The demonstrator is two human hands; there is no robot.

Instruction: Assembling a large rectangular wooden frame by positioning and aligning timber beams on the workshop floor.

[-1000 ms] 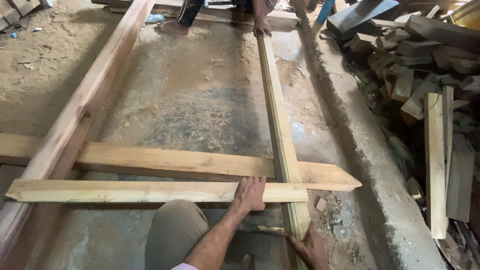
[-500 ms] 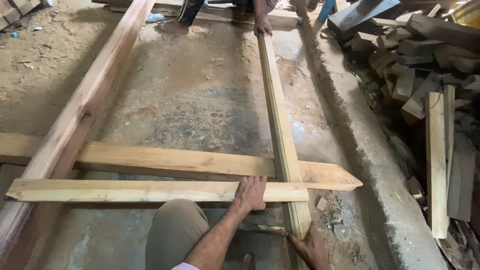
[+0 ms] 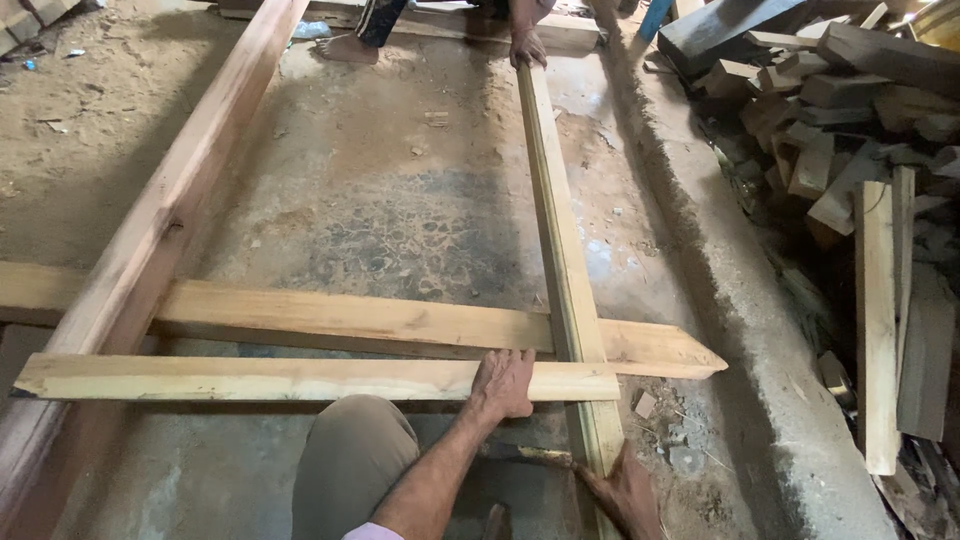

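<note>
Here, left hand [image 3: 503, 383] flat, fingers spread, on the near pale cross plank [image 3: 300, 378] lying over the long rail [image 3: 560, 260]; right hand [image 3: 625, 492] beside the rail, grip indeterminable.

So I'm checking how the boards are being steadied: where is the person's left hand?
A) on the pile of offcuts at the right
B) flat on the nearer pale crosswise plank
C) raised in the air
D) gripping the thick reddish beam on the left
B: the left hand lies palm down on the nearer pale crosswise plank, close to where it crosses the long lengthwise board.
</note>
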